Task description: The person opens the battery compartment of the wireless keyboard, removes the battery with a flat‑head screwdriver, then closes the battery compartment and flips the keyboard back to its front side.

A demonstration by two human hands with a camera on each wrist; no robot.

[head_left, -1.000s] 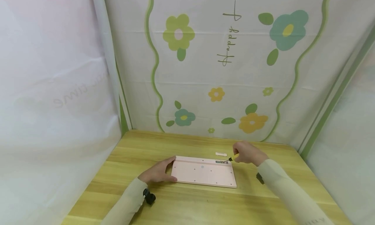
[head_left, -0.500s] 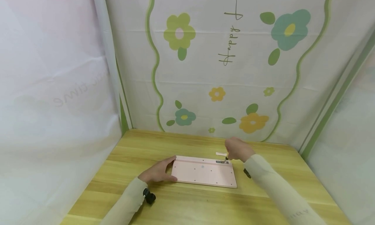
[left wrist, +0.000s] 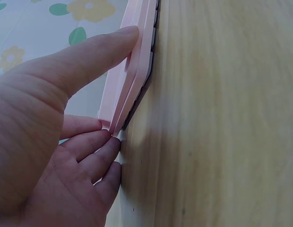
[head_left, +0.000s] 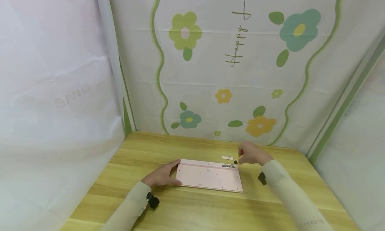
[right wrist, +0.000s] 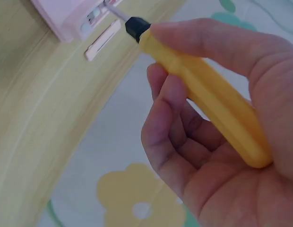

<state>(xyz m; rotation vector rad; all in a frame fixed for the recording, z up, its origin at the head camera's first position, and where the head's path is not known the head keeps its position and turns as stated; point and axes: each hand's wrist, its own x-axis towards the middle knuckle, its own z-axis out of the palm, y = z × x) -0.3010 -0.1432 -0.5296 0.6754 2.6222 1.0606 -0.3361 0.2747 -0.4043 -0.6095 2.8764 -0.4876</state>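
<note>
A pink keyboard (head_left: 207,179) lies face down on the wooden table, its dark keys (left wrist: 149,71) underneath. My left hand (head_left: 162,175) holds its left end, thumb at one long edge and fingers at the other corner. Curled round the yellow handle of a screwdriver (right wrist: 210,101), my right hand (head_left: 253,153) is beyond the far right corner. The screwdriver's metal shaft (right wrist: 117,12) slants down to an uncovered battery compartment (head_left: 226,166) near that corner. What lies inside is too small to make out fully.
A small pink battery cover (head_left: 227,158) lies on the table (head_left: 180,211) just behind the keyboard. A flowered white curtain (head_left: 204,70) stands along the table's back edge, with more white cloth (head_left: 45,131) at the sides.
My right hand tilted the screwdriver up and leftward half a second ago, then swung back to the right, lowering the handle. Its tip stays at the compartment. Left hand and keyboard hold still.
</note>
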